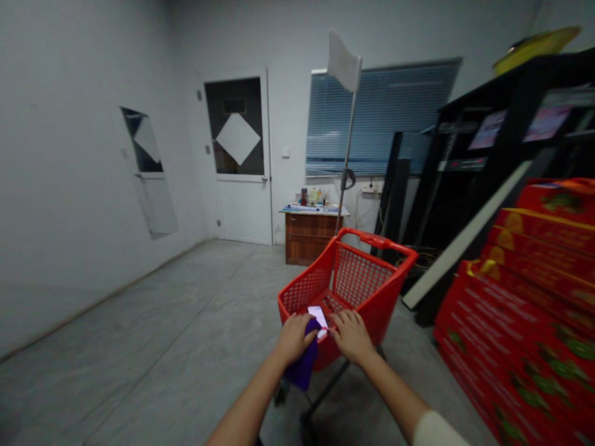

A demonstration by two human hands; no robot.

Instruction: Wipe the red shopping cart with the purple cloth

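Left hand point(294, 339) closed on a purple cloth point(302, 367) that hangs over the near rim of a red plastic shopping cart point(372, 240). Right hand point(351, 336) curled at that rim, grip unclear, fingers just beside a phone point(317, 320) with a lit screen, at the cart's near edge. Red printed cartons point(511, 322) stacked to the right, near the cart.

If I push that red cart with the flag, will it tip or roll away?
The red cart looks light, with thin mesh sides, so it probably rolls easily on the smooth floor. Its thin flag pole might wobble. Tipping seems unlikely.
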